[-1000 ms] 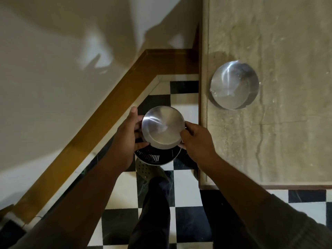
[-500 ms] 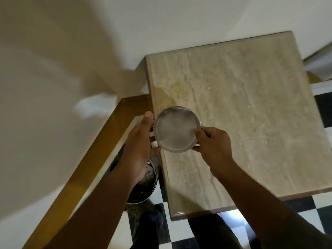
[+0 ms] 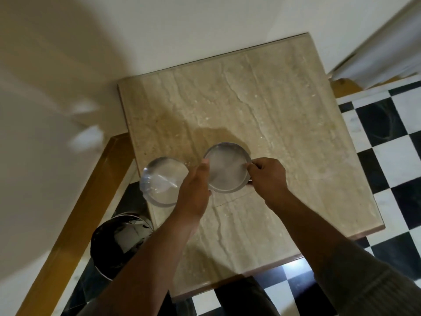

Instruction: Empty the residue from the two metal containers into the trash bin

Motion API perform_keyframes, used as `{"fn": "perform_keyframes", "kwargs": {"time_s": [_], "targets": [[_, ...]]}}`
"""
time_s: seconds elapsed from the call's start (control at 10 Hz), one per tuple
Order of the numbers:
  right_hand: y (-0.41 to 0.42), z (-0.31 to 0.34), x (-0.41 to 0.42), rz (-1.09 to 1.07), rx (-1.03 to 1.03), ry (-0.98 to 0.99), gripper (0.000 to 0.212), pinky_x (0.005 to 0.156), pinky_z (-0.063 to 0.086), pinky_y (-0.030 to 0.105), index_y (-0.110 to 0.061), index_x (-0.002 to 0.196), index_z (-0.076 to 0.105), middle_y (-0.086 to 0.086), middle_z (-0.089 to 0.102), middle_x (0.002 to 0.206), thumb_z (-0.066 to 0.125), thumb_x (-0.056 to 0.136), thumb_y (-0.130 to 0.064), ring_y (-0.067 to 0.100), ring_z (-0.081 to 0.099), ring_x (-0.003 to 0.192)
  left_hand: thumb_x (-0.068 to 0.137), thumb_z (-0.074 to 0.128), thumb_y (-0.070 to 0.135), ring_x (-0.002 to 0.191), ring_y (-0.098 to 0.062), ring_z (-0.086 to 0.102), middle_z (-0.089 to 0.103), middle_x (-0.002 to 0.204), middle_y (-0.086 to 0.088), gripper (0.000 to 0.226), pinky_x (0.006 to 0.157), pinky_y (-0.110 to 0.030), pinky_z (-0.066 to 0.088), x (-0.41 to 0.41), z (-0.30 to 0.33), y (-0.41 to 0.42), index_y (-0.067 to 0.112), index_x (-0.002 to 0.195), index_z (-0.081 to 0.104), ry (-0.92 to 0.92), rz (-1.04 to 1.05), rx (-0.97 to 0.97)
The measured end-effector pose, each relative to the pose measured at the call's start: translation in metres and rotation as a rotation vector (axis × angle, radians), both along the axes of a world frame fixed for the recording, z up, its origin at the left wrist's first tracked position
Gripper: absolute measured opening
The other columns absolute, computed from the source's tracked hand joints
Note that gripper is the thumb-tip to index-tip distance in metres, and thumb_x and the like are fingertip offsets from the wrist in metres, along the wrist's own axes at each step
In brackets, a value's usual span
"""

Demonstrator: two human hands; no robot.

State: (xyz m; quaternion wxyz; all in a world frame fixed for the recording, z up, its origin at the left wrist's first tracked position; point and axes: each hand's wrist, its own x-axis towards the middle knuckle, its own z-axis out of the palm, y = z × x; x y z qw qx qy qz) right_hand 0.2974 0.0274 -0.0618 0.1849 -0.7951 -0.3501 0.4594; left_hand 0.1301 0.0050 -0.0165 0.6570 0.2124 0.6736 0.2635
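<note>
Fingers [image 3: 250, 166] now hold container [image 3: 227, 171] beside second container [image 3: 163, 181].

Dim warm light, motion blur

I can read no text, label, brand, number or sign anywhere: nothing on the two metal containers [image 3: 227, 171], nothing on the marble worktop [image 3: 284, 115], and nothing on the trash bin [image 3: 118, 242] or the checkered floor [image 3: 387, 156].
</note>
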Motion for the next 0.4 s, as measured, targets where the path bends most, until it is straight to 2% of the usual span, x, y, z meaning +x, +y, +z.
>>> {"fn": "perform_keyframes", "kwargs": {"time_s": [0.1, 0.2, 0.3, 0.4], "targets": [[0.003, -0.016, 0.007, 0.018, -0.024, 0.006, 0.023, 0.074, 0.063, 0.055, -0.002, 0.075, 0.073, 0.018, 0.074, 0.077, 0.06, 0.092, -0.012, 0.033, 0.074, 0.074, 0.099, 0.041, 0.05, 0.119, -0.012, 0.058, 0.065, 0.128, 0.006, 0.024, 0.108, -0.044, 0.045, 0.009, -0.01, 0.005, 0.041, 0.104, 0.062, 0.036, -0.027, -0.028], [0.005, -0.02, 0.006, 0.047, -0.022, 0.023, 0.024, 0.074, 0.062, 0.057, 0.001, 0.077, 0.071, 0.02, 0.073, 0.079, 0.059, 0.092, -0.012, 0.036, 0.072, 0.076, 0.099, 0.04, 0.049, 0.116, -0.01, 0.058, 0.066, 0.12, 0.009, 0.024, 0.111, -0.048, 0.043, 0.009, -0.016, 0.008, 0.04, 0.103, 0.062, 0.057, -0.024, -0.043], [0.007, -0.02, 0.0, 0.075, -0.015, 0.031, 0.027, 0.072, 0.062, 0.054, 0.002, 0.077, 0.069, 0.023, 0.072, 0.08, 0.06, 0.094, -0.018, 0.038, 0.072, 0.078, 0.1, 0.042, 0.048, 0.102, -0.003, 0.058, 0.062, 0.105, 0.017, 0.022, 0.109, -0.049, 0.045, 0.01, -0.012, 0.012, 0.041, 0.092, 0.061, 0.098, -0.002, -0.037], [0.007, -0.012, -0.003, 0.131, -0.021, -0.002, 0.032, 0.061, 0.06, 0.04, -0.005, 0.071, 0.066, 0.016, 0.069, 0.072, 0.062, 0.094, -0.026, 0.032, 0.07, 0.072, 0.095, 0.043, 0.054, 0.102, -0.007, 0.058, 0.061, 0.103, 0.016, 0.028, 0.108, -0.049, 0.046, 0.009, -0.001, 0.013, 0.036, 0.1, 0.063, 0.184, -0.06, -0.015]]}}
